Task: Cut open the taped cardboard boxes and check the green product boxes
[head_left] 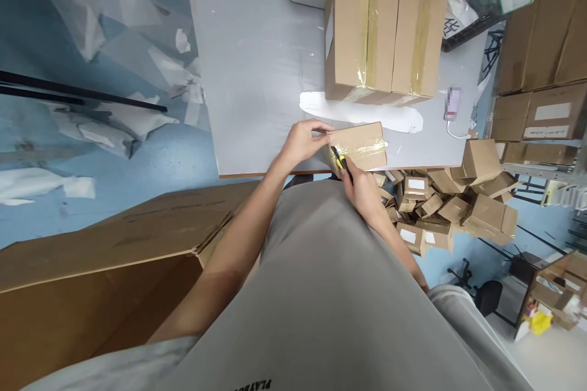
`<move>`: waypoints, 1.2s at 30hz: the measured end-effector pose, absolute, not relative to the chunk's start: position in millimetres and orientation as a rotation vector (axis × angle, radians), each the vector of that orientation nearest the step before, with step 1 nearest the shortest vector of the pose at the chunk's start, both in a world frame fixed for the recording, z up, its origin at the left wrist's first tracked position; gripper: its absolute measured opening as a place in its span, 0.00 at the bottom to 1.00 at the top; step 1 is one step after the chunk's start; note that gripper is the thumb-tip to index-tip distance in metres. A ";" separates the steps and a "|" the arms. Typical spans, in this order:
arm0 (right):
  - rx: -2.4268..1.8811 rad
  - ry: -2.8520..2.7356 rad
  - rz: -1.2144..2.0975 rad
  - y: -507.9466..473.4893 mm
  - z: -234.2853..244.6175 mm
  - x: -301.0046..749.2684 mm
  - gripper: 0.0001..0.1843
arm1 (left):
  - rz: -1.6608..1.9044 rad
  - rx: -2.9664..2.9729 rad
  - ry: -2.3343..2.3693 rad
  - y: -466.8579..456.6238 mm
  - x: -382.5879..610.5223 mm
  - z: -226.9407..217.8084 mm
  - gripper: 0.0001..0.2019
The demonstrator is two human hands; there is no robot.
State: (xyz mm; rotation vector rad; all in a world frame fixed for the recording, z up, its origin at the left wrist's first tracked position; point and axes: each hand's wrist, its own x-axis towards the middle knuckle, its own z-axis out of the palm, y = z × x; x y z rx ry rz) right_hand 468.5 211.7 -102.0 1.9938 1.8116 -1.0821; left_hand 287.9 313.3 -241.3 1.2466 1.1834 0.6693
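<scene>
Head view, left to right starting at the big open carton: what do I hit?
Big open carton → left hand → yellow-and-black cutter → right hand → heap of small cartons → yellow item.

Lettering (260, 385) on the grey shirt (339, 275) begins "PLAYBO".

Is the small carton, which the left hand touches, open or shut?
The small carton looks shut: shiny tape runs across its upper face, and no flap stands raised. Its underside is hidden.
</scene>
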 end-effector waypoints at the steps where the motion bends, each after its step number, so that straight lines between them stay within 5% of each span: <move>1: 1.991 1.798 -1.068 211.4 -100.1 465.6 0.32 | 0.670 1.247 1.189 312.9 288.6 -241.8 0.13; 36: 1.725 1.766 -1.025 198.5 -72.3 483.9 0.29 | 0.742 1.379 1.566 287.3 314.7 -233.2 0.11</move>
